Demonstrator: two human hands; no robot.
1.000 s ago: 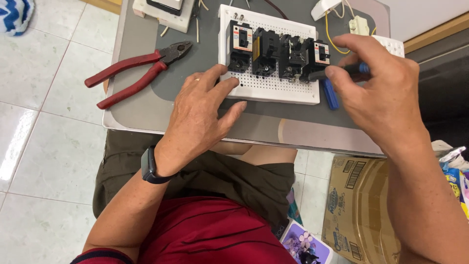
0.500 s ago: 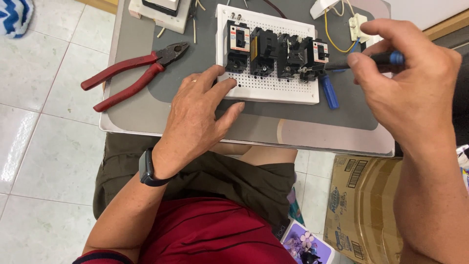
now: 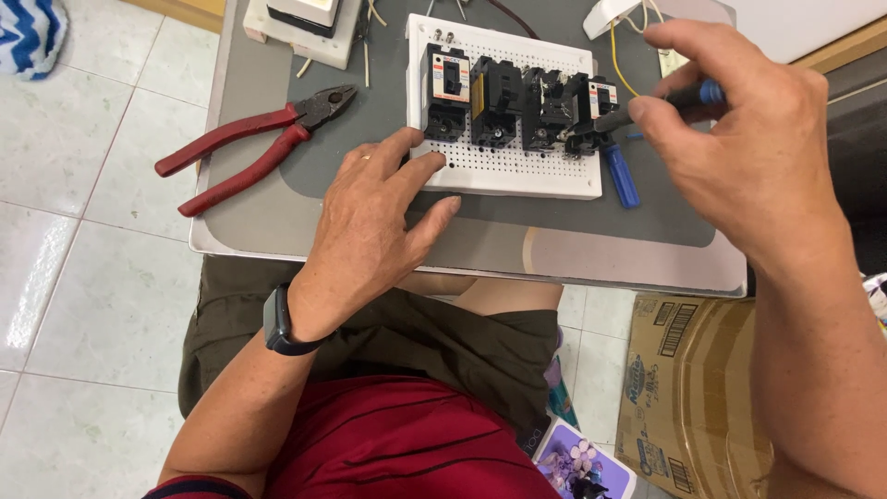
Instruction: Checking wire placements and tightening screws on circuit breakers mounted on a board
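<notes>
A white perforated board [image 3: 517, 171] lies on the grey table and carries several black switch blocks [image 3: 504, 106] in a row. My left hand [image 3: 374, 222] rests flat on the table with its fingertips pressing the board's near left edge. My right hand [image 3: 748, 148] grips a screwdriver [image 3: 637, 113] with a black and blue handle, its tip set against the rightmost block [image 3: 591, 111]. A second blue-handled screwdriver [image 3: 621, 176] lies on the table by the board's right edge.
Red-handled pliers [image 3: 249, 143] lie on the left of the grey table [image 3: 277, 222]. A white box with wires [image 3: 300, 23] sits at the back. A cardboard box [image 3: 693, 388] stands on the tiled floor at the right.
My right hand lifted off the board's right end and moved up and to the right, drawing the screwdriver out so that it points at the rightmost block. My left hand stayed in place.
</notes>
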